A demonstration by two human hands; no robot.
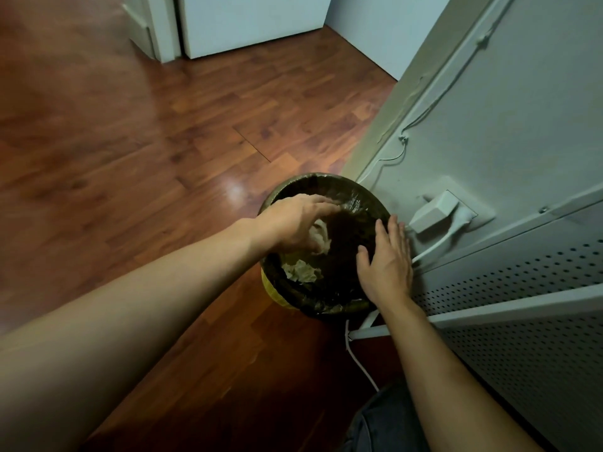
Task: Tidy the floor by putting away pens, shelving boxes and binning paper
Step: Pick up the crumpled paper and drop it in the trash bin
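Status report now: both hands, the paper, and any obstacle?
Left hand over bin, holding crumpled paper. Right hand open on rim. Nothing blocking.

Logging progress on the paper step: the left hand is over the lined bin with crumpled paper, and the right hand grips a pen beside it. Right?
Not quite. The head view shows the right hand flat and empty at the bin rim, with no pen. The left hand is indeed over the lined bin with the crumpled paper.

We saw the left hand (pixel 295 223) over the lined bin (pixel 375 203), fingers curled on crumpled paper (pixel 321 238) | right hand (pixel 388 259) flat above the rim | more paper (pixel 301 272) inside | wooden floor (pixel 163 151).
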